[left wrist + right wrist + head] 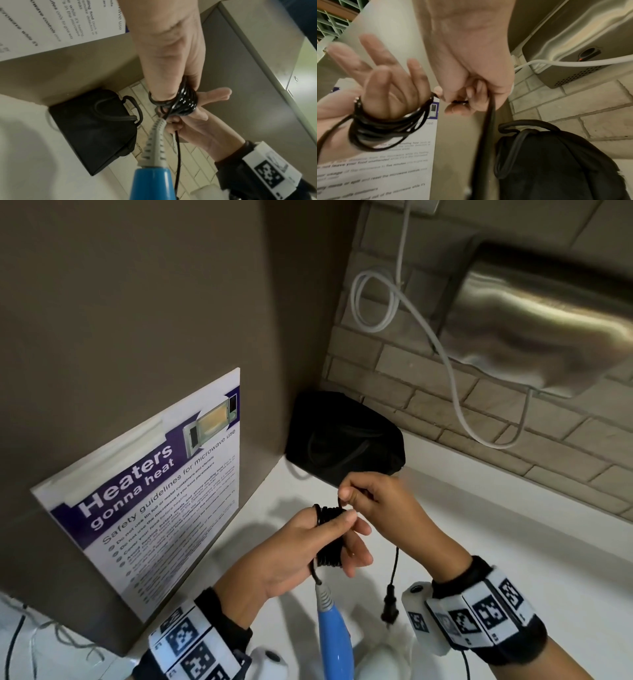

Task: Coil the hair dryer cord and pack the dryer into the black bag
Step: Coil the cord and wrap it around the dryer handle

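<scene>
We see the cord [329, 537] wound in many black loops around the fingers of the left hand [301, 546], whose fingers stand mostly straight with the thumb laid against the coil; in the right wrist view the same coil [385, 125] circles the base of those spread fingers [385, 81]. The right hand [380, 501], just above the coil and touching it, has its grip clenched on the cord, pinching the strand between thumb and curled fingers. From that pinch the free end drops down to the plug [389, 607], which hangs in the air below the right hand, beside the right wristband [479, 607]. Below the coil the cord runs into a grey ribbed sleeve [323, 597] on the blue handle of the dryer [335, 642], which hangs under the left hand; the left wrist view shows that handle [150, 184] close to the lens. The bag [346, 440] sits beyond the hands on the white tabletop [479, 525], pushed into the corner where a grey panel meets the brick wall [428, 392], its drawstring loops lying on top. A poster [147, 491] about microwave use is stuck to the panel left of the bag. Above and right of the bag, a steel hand dryer [548, 316] is fixed to the wall, with a white cable [387, 313] looping down beside it.
</scene>
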Available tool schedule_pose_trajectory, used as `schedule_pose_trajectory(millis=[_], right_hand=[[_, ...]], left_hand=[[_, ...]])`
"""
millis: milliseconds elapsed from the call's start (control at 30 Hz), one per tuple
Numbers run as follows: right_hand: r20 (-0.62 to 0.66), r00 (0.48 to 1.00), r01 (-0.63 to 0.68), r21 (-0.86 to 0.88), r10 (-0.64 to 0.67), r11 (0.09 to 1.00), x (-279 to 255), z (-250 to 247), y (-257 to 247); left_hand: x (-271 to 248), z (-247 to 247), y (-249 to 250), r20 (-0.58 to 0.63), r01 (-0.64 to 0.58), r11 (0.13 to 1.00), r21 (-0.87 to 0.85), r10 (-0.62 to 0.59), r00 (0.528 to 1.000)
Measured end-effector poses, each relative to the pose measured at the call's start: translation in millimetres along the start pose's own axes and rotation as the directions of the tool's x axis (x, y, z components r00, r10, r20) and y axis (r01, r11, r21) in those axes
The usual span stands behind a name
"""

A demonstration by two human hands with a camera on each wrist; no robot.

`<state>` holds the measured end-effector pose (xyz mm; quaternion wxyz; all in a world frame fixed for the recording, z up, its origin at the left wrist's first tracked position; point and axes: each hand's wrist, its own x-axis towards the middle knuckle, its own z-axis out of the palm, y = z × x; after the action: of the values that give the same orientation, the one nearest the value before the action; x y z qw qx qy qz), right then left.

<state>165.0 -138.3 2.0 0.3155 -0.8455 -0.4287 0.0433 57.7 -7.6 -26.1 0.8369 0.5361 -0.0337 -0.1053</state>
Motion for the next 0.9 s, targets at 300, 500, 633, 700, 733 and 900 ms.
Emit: schedule_pose_trajectory(millis=[300,500,633,700,733,900], right_hand=[[-0.01,0.997,-0.082,-0.071,0.082,0.994,-5.4,0.6,19.3],[0.143,0.987,-0.1,0.194,0.073,0.976,-8.0,0.9,2.4],[0.368,0.927,-0.227,0.408,0.069,0.884,-12.4,-6.3,-13.9],[0.421,0.905,-0.258,0.429,0.061,0.866,-13.9,-9.9,-16.0],[0.443,0.895,-0.27,0.44,0.055,0.856,-14.9,-10.2,-15.5],[0.483,0.874,-0.315,0.483,0.051,0.817,-16.5,-6.0,-11.9]], left_hand=[[-0.2,-1.3,-0.3,-0.024,-0.018,0.989,-0.146,0.015,1.0],[0.5,7.6,4.8,-0.062,0.017,0.983,-0.183,-0.029,0.998],[3.8,-1.7,1.9,-0.104,0.053,0.98,-0.194,-0.074,0.992],[5.5,-8.7,-1.0,-0.066,0.049,0.975,-0.217,-0.065,0.996],[6.7,-12.0,-2.4,-0.027,0.048,0.966,-0.252,-0.056,0.998],[12.3,-23.1,-8.3,0.164,0.075,0.953,-0.294,-0.027,0.986]])
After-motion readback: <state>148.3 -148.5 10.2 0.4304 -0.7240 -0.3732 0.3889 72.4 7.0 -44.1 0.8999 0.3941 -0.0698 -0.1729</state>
